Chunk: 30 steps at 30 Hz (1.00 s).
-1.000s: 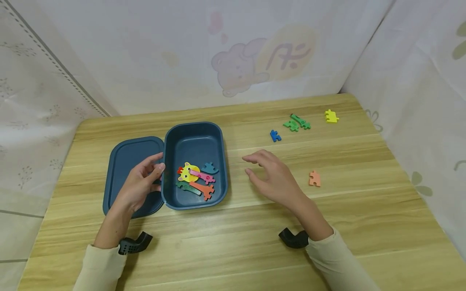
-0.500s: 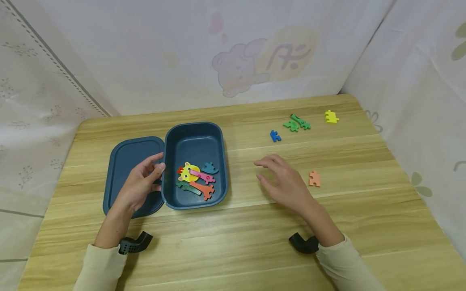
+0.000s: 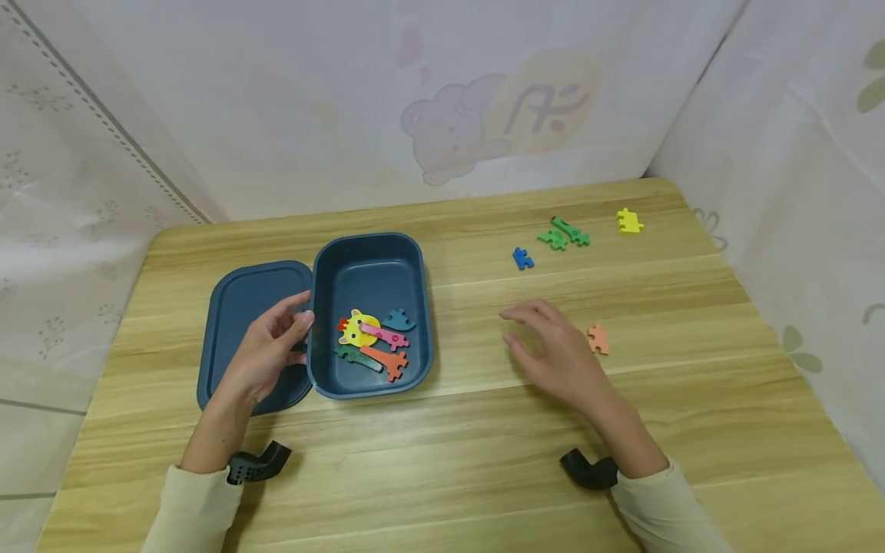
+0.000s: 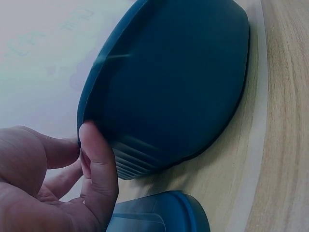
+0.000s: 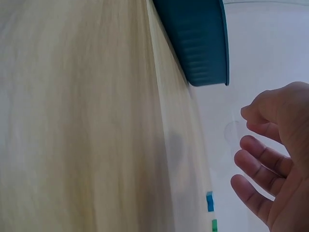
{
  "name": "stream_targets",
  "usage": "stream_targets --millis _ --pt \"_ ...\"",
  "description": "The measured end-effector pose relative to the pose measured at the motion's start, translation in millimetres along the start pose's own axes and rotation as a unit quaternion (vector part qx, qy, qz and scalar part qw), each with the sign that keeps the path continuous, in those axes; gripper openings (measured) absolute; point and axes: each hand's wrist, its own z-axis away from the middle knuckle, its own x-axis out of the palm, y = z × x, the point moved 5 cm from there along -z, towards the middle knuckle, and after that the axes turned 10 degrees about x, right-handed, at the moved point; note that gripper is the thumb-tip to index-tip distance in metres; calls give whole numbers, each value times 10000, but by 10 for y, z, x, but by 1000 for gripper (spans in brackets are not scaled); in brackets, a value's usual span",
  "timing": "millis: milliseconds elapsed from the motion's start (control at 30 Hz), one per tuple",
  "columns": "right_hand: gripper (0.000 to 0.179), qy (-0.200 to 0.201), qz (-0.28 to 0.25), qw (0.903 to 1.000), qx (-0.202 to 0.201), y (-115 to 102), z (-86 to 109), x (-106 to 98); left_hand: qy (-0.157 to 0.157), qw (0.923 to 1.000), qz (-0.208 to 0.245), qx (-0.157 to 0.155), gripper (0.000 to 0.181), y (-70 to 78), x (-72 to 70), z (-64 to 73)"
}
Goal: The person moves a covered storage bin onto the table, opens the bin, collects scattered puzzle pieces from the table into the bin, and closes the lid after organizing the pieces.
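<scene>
Fingers and thumb of our left hand [image 3: 266, 349] are gripping the left rim of the dark blue storage box [image 3: 373, 280], one of them lying against its outer wall. Our right hand [image 3: 556, 349] is hovering well to the right of the box, its fingers released and loosely curved, and in the head view it is partly covering a peach puzzle piece [image 3: 601, 339]. The box is resting open side up on the wood-grain table [image 3: 442, 461]; its lid [image 3: 231, 330] is lying just beside it, partly hidden by our left hand. Inside, toward our end, a pink puzzle piece [image 3: 389, 336] is lying across a yellow animal-head piece [image 3: 354, 319], with a teal piece [image 3: 397, 319], a dark green piece [image 3: 359, 358] and an orange piece [image 3: 389, 362] sitting close by. Farther back on the table, a blue piece [image 3: 522, 259], a notched green piece [image 3: 555, 239], a long green piece [image 3: 571, 231] and a yellow piece [image 3: 628, 222] are lying. Behind them, a bear-printed cloth [image 3: 311, 177] is hanging.
</scene>
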Motion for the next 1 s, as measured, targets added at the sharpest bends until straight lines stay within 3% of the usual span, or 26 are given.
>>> stream_targets --millis 400,1000 --pt "32 349 552 9979 -31 156 42 -149 27 10000 -16 -2 62 9 3 7" --pt "31 400 661 9965 313 388 176 -328 45 9998 196 58 63 2 12 11"
